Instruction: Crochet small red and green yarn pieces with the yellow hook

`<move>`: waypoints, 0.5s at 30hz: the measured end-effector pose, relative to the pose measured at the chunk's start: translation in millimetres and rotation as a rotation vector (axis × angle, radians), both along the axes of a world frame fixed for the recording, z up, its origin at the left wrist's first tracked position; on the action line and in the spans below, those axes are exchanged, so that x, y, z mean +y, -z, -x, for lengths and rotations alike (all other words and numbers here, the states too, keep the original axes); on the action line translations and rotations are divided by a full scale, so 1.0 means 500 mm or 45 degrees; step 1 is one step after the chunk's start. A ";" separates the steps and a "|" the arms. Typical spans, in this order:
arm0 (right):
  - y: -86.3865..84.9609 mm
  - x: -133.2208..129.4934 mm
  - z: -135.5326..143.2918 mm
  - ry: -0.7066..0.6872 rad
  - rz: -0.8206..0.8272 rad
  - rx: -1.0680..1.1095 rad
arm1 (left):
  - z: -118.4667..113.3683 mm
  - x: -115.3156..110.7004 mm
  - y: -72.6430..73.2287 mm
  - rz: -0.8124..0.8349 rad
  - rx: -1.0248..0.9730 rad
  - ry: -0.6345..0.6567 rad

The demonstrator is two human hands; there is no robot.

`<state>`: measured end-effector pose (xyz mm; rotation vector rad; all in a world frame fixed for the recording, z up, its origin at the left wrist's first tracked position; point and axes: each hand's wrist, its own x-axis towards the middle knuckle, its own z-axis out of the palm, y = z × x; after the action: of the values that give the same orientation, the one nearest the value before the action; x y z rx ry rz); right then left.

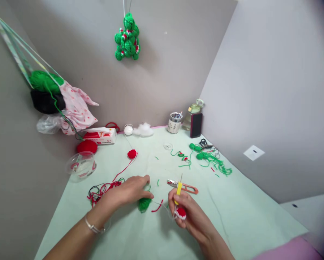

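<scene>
My right hand [187,207] is closed around a crochet hook [179,191] with a yellow handle, its metal tip pointing up. A small red crocheted piece [181,212] with a white edge sits in the same hand. A thin white strand runs from it toward my left. My left hand [133,189] reaches over a small green yarn ball [144,205], thumb at its top and index finger held apart. Some of the fingers are hidden. Thread snips [187,186] with an orange handle lie just beyond my right hand. A short red yarn scrap [158,206] lies between the hands.
Tangled red and dark yarn [103,190] lies beside my left forearm, near a clear plastic bowl [82,167]. A red yarn ball [132,154] is farther back. Green crocheted pieces [201,155] with loose tails lie at right, before a phone [196,125]. Crocheted green pieces [129,39] hang above.
</scene>
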<state>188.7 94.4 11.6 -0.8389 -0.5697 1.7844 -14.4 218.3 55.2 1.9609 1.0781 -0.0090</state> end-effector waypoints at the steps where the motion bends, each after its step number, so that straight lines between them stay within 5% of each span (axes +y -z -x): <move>1: 0.005 -0.002 -0.007 -0.012 0.006 0.016 | 0.010 0.003 -0.002 0.030 0.016 0.037; 9: 0.037 -0.027 -0.066 -0.140 -0.169 0.300 | 0.075 0.033 -0.023 0.108 -0.030 0.189; 12: 0.040 -0.022 -0.052 -0.179 -0.185 0.353 | 0.069 0.067 -0.066 0.051 -0.163 0.136; 15: 0.034 -0.011 -0.027 -0.226 -0.181 0.366 | 0.047 0.107 -0.135 -0.203 -0.368 -0.105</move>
<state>202.3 89.0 -5.5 -0.4345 -0.5860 1.9572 -38.1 271.7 122.9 1.9815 0.9902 0.4044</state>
